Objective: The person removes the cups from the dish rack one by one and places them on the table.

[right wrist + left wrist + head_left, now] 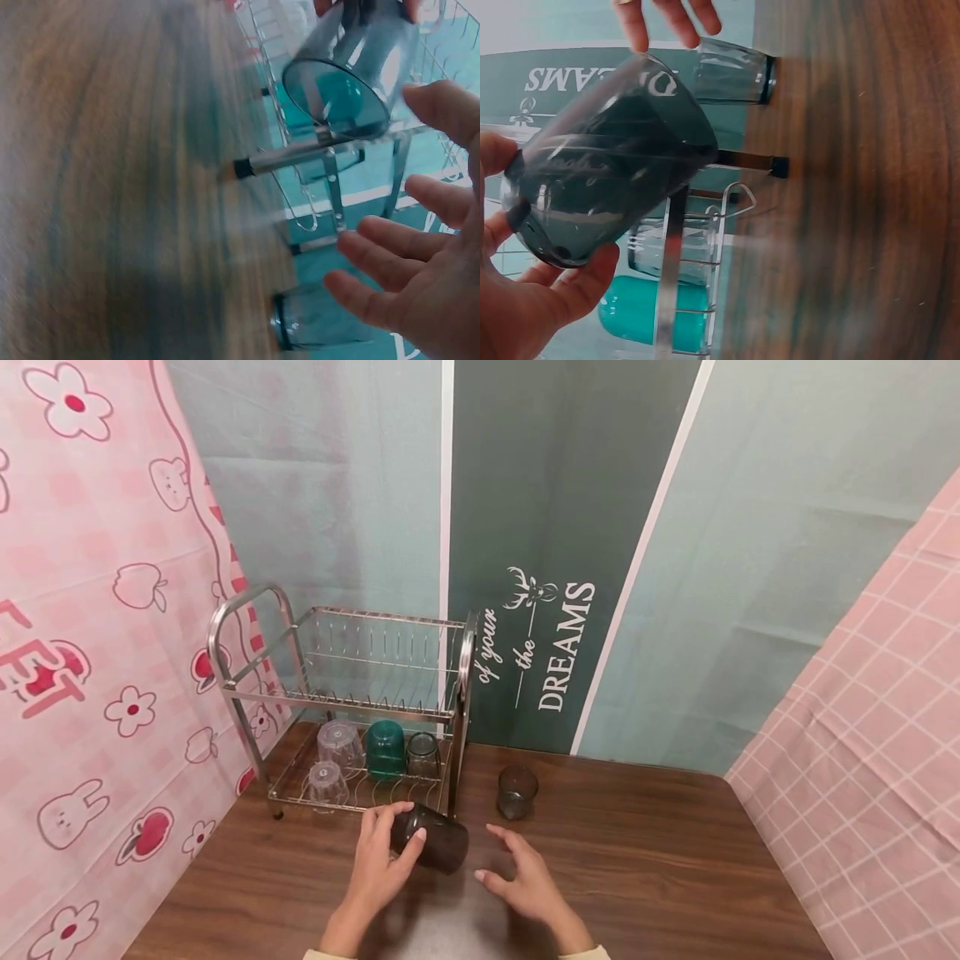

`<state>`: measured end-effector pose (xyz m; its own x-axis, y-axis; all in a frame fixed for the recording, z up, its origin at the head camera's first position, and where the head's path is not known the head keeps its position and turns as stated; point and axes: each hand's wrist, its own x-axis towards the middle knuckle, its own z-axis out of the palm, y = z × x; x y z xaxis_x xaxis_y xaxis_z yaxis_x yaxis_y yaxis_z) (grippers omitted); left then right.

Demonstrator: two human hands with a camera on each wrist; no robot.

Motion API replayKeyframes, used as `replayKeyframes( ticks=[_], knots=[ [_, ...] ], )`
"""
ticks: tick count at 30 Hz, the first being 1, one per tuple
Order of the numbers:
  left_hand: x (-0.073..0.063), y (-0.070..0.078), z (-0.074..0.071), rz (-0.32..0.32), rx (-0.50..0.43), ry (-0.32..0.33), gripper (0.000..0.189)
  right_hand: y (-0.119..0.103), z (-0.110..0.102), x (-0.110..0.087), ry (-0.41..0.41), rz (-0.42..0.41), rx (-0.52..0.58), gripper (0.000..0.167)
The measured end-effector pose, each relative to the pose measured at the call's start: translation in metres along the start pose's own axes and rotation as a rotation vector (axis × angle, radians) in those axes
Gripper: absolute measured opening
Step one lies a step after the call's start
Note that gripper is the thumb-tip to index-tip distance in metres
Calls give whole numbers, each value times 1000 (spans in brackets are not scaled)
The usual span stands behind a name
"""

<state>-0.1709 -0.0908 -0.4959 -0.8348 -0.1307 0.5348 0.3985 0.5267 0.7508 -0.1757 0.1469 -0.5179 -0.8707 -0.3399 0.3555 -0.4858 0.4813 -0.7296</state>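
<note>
I have the left hand (pixel 375 864) gripping the glass (pixel 441 842) by its base end, tilted above the table (pixel 660 852) in front of the rack (pixel 467 668), its mouth toward my right hand (pixel 527 878). That one holds nothing, fingers and thumb spread wide, near the rim. A tumbler (pixel 517 795) stands beyond it, right of the rack.

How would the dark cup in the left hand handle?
The dark cup looks stiff: no visible dents where the left hand grips. Glossy sides may be slippery. Its round body would probably roll if laid sideways.
</note>
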Motion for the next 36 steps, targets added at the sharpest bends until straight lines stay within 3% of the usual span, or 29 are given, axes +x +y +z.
replayKeyframes(
  ticks=[7,12,16,20,29,36],
  knots=[
    [-6,-5,7,-24,-54,6,35,0,10,-1,86,96,241,53],
    [-11,-6,11,-70,-109,-12,33,2,18,-1,129,104,448,49],
    [-13,-5,16,-86,-165,-26,32,1,21,0,121,119,601,49],
    [-15,-5,21,-91,-201,-12,31,-2,23,1,94,187,746,52],
    [-21,-1,31,-146,-257,14,30,-6,28,3,122,246,802,58],
    [-17,29,21,-150,-287,26,28,-6,28,5,154,246,814,57]
  ],
)
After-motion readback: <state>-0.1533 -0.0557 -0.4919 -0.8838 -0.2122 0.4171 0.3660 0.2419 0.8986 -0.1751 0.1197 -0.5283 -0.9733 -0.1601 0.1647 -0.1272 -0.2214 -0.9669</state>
